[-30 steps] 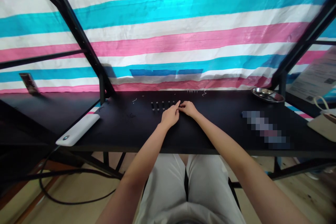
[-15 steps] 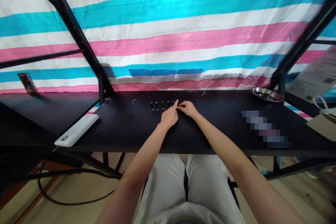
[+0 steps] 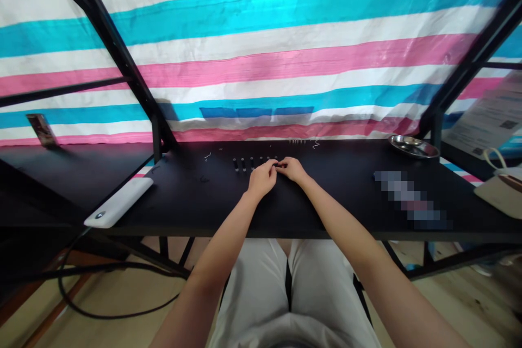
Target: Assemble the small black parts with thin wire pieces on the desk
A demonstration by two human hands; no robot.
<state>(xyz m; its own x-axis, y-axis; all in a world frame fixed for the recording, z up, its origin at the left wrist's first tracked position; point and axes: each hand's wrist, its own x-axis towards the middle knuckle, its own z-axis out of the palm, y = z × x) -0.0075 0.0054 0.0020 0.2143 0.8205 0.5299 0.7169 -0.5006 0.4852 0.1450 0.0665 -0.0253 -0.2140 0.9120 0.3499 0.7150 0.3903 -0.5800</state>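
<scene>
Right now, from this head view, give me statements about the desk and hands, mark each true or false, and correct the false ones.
The left hand and right hand meet at the fingers by the end of the row of small black pegs. True.
The steel dish sits at the left end of the desk. False: it sits at the far right end.
The desk top is white. False: it is black.
A long white block lies along the desk's front left edge. True.
</scene>
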